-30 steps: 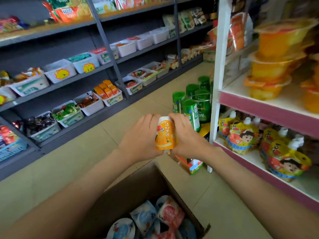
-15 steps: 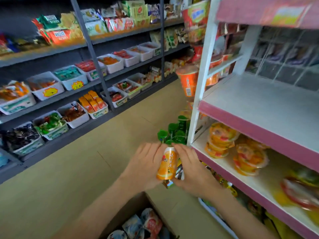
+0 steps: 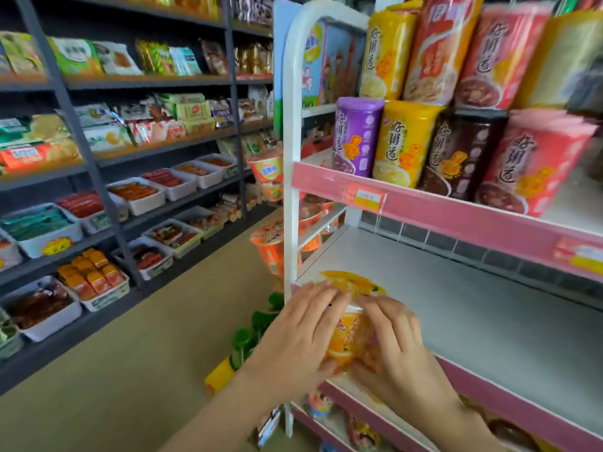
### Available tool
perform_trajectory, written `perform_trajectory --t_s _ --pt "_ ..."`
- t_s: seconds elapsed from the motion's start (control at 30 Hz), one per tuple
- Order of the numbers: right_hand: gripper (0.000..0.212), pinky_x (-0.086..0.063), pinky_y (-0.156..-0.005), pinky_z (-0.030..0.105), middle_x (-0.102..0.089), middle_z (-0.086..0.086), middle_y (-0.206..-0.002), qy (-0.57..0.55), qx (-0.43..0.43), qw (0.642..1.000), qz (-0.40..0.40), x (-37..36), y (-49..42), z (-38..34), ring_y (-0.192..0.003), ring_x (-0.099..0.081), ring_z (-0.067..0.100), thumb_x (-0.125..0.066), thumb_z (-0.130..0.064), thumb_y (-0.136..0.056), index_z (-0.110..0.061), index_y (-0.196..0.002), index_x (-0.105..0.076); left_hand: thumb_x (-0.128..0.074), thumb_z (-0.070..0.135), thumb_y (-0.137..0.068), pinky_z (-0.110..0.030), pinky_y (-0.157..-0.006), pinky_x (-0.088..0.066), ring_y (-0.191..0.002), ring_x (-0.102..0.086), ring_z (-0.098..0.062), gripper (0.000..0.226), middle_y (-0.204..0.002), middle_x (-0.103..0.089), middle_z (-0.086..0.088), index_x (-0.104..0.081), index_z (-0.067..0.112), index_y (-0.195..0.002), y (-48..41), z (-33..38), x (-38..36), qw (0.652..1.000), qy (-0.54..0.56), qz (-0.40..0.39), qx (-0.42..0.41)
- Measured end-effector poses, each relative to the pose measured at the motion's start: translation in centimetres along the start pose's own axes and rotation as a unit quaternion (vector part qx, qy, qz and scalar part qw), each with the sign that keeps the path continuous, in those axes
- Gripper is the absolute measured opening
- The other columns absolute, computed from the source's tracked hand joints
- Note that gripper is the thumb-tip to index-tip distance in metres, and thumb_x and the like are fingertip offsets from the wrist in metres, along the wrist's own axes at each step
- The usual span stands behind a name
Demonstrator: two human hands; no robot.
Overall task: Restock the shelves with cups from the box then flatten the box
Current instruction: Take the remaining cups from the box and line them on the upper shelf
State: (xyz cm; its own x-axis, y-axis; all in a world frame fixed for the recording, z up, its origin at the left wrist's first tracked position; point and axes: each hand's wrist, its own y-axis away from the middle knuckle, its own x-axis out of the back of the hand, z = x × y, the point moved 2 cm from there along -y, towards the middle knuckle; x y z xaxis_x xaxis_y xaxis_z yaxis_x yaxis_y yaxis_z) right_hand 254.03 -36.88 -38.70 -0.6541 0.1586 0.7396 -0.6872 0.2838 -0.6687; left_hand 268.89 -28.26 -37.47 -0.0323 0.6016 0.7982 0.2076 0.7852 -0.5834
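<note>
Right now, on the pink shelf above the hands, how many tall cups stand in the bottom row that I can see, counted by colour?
purple cup: 1
yellow cup: 1
dark brown cup: 1
pink cup: 1
Total: 4

The left hand (image 3: 293,340) and right hand (image 3: 396,353) cover both sides of the orange cup (image 3: 347,337), its label blurred, and the white shelf (image 3: 489,321) runs off the right edge.

Orange cup at the shelf edge.
Left hand (image 3: 293,340) and right hand (image 3: 396,350) clasp the orange cup (image 3: 347,340) over the white shelf (image 3: 473,314).
</note>
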Motion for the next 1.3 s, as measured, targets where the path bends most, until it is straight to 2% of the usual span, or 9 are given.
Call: perform_trajectory --t_s 0.1,0.23,0.37,0.7,0.8,0.93,1.07,1.2,1.3 --pt "0.101 -0.049 -0.089 0.035 -0.041 0.006 -0.128 0.053 -0.009 0.998 0.016 -0.7 -0.4 3.6 -0.115 -0.042 0.024 -0.090 -0.024 -0.048 -0.008 -0.133 -0.039 -0.076 0.051 -0.065 -0.041 -0.106 -0.038 -0.126 -0.040 -0.028 0.099 -0.133 -0.039 -0.012 -0.032 0.000 -0.136 -2.7 0.0 -2.9 0.999 -0.033 0.003 -0.016" --pt "0.075 -0.037 -0.096 0.037 -0.043 0.006 -0.126 0.096 0.003 0.994 0.046 -1.8 -1.5 7.4 -0.117 -0.042 0.025 -0.068 -0.041 -0.074 -0.008 -0.134 -0.038 -0.080 0.044 -0.063 -0.037 -0.110 -0.032 -0.126 -0.043 -0.026 0.092 -0.130 -0.048 -0.011 -0.038 0.003 -0.134 -6.1 -0.9 -6.2 0.998 -0.030 0.051 -0.005" --pt "0.093 -0.048 -0.088 0.042 -0.046 0.011 -0.122 0.152 0.002 0.987 0.049 -3.6 -2.8 10.1 -0.112 -0.044 0.028 -0.087 -0.026 -0.056 -0.006 -0.131 -0.037 -0.084 0.041 -0.054 -0.030 -0.098 -0.043 -0.119 -0.047 -0.022 0.090 -0.124 -0.054 -0.007 -0.043 0.008 -0.127 -8.7 -2.3 -8.4 0.997 -0.014 0.069 0.016" --pt "0.098 -0.053 -0.069 0.041 -0.041 0.008 -0.113 0.274 -0.045 0.958 0.077 -8.7 -7.5 13.8 -0.101 -0.042 0.027 -0.090 -0.028 -0.038 -0.005 -0.122 -0.046 -0.093 0.032 -0.022 -0.032 -0.080 -0.054 -0.103 -0.064 -0.028 0.107 -0.113 -0.063 -0.015 -0.047 0.005 -0.115 -13.7 -6.3 -14.8 0.994 -0.018 0.056 0.091" --pt "0.096 -0.052 -0.065 0.041 -0.048 0.010 -0.108 0.312 -0.071 0.946 0.056 -10.4 -8.3 15.9 -0.096 -0.043 0.027 -0.092 -0.026 -0.039 -0.005 -0.121 -0.047 -0.091 0.019 -0.015 -0.030 -0.065 -0.056 -0.089 -0.069 -0.027 0.090 -0.104 -0.068 -0.014 -0.067 0.008 -0.101 -15.4 -6.9 -17.2 0.991 0.002 0.052 0.125" --pt "0.101 -0.053 -0.061 0.041 -0.057 0.012 -0.101 0.328 -0.083 0.940 0.034 -11.7 -8.6 18.4 -0.091 -0.047 0.028 -0.094 -0.030 -0.036 -0.005 -0.121 -0.047 -0.089 0.021 -0.011 -0.022 -0.059 -0.054 -0.076 -0.070 -0.017 0.072 -0.092 -0.072 -0.004 -0.073 0.017 -0.081 -17.3 -7.0 -19.4 0.986 0.028 0.077 0.146" --pt "0.101 -0.054 -0.066 0.041 -0.046 0.011 -0.110 0.330 -0.092 0.939 0.029 -12.5 -9.1 19.8 -0.093 -0.045 0.029 -0.094 -0.026 -0.038 -0.006 -0.123 -0.043 -0.091 0.020 -0.022 -0.026 -0.062 -0.055 -0.079 -0.070 -0.018 0.062 -0.093 -0.072 -0.003 -0.074 0.018 -0.081 -18.7 -7.4 -21.2 0.981 0.051 0.105 0.158" --pt "0.094 -0.050 -0.083 0.049 -0.054 0.013 -0.111 0.329 -0.128 0.936 -0.009 -12.6 -9.0 18.9 -0.095 -0.056 0.034 -0.091 -0.024 -0.045 -0.009 -0.125 -0.044 -0.071 0.018 -0.060 -0.032 -0.077 -0.055 -0.095 -0.068 -0.024 0.040 -0.105 -0.069 -0.011 -0.071 0.011 -0.099 -18.3 -7.1 -21.7 0.974 0.065 0.108 0.187" --pt "0.089 -0.048 -0.085 0.051 -0.056 0.018 -0.113 0.304 -0.162 0.938 -0.032 -11.4 -8.5 16.2 -0.096 -0.056 0.038 -0.089 -0.019 -0.044 -0.006 -0.120 -0.043 -0.071 0.015 -0.060 -0.039 -0.089 -0.052 -0.108 -0.062 -0.031 0.055 -0.115 -0.064 -0.019 -0.063 0.001 -0.113 -16.4 -6.1 -19.8 0.970 0.100 0.064 0.214"
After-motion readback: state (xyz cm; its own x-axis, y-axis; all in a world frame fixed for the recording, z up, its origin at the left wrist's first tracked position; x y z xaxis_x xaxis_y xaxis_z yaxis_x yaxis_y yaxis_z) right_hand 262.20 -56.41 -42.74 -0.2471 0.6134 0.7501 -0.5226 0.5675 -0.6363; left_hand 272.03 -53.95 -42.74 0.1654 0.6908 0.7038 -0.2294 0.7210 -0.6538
